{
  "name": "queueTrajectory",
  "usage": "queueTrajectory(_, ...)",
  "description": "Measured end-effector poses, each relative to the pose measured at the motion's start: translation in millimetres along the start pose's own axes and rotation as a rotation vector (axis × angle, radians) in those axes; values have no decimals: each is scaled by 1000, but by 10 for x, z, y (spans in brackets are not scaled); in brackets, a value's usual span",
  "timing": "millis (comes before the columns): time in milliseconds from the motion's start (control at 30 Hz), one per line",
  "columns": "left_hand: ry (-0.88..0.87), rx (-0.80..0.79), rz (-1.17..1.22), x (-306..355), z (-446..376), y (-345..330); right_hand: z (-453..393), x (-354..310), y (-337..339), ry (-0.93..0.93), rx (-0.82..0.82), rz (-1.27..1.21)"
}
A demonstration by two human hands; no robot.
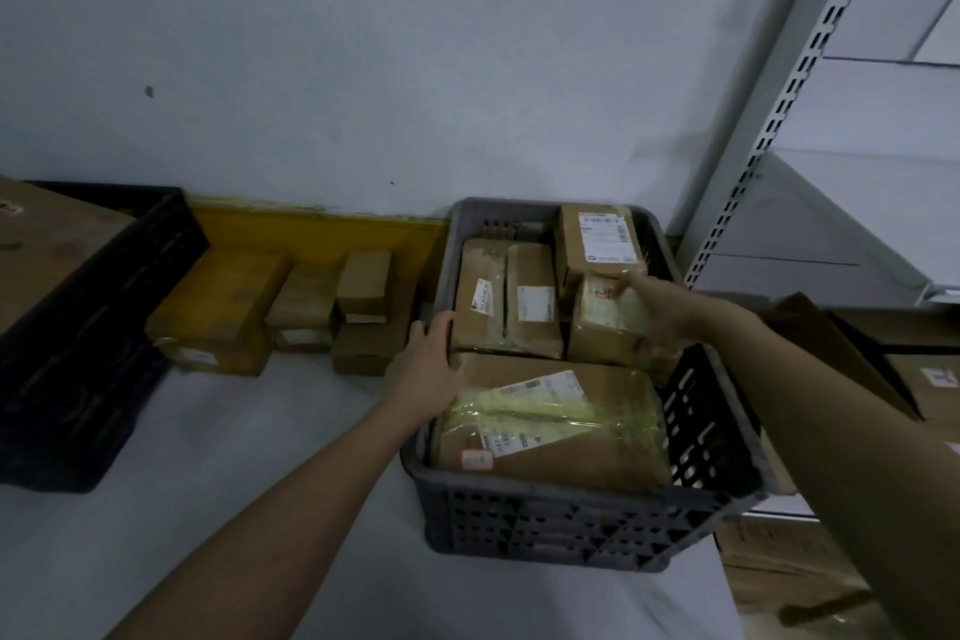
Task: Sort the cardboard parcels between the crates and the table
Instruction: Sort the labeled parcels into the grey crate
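Sorting looks partly done. Grey crate [571, 530] sits at the right end of the desk [234, 457], hard against the back wall, and holds at least five cardboard parcels: a large taped parcel [550, 426] flat along its near side, two upright parcels [506, 301] side by side behind that, a small taped parcel [605, 322] at the right, and a labelled parcel [600, 239] in the far right corner. Left hand [428, 359] rests on the crate's left rim, fingers curled lightly over the edge next to the upright pair; it steadies the crate and holds no parcel. Right hand [654, 301] reaches in from the right, fingers closing on the top of the small taped parcel; grip appears partial, probably the next one to come out. Already on the desk: a row of small boxes [332, 312] along the back edge, between the grey crate and a black crate [88, 338] at the left end, which carries one wide cardboard piece [47, 244]. Judgement: most of the grey crate remains to be sorted. Desk top pale grey, yellow strip [311, 229] where it meets the wall. Wall plain white, light dim. Slotted metal shelving [779, 120] stands right; more cartons [924, 379] beyond it.
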State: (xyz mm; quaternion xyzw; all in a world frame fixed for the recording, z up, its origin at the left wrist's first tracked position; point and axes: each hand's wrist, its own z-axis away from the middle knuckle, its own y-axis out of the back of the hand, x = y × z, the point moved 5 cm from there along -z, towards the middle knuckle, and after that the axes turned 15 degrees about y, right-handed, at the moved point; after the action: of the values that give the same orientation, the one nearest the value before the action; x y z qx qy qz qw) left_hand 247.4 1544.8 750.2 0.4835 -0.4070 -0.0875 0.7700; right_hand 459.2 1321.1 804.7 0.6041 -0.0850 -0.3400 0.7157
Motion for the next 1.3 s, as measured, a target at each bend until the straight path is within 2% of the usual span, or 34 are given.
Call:
queueTrajectory(167,-16,-5,53,1,-24,-5,-47,-60,-68,74,35,110)
queueTrajectory(333,-25,12,49,-6,-26,-19,13,87,-107,-28,-119,-13)
queueTrajectory(467,-36,11,61,-9,-25,-33,-89,35,154,-21,-56,81)
queueTrajectory(567,-43,-3,71,-26,-35,-40,-125,-36,-47,-39,-152,11)
queueTrajectory(767,-37,-11,39,-43,-74,-61,-51,-116,-356,-15,38,97)
queueTrajectory(1000,-8,39,-55,-30,-42,-57,123,-280,-325,7,208,191)
queueTrajectory(1133,-24,79,-173,28,-20,27,74,-576,-160,66,269,92)
queueTrajectory(1300,-63,115,-173,99,-66,401,-83,-1175,-43,170,286,-92)
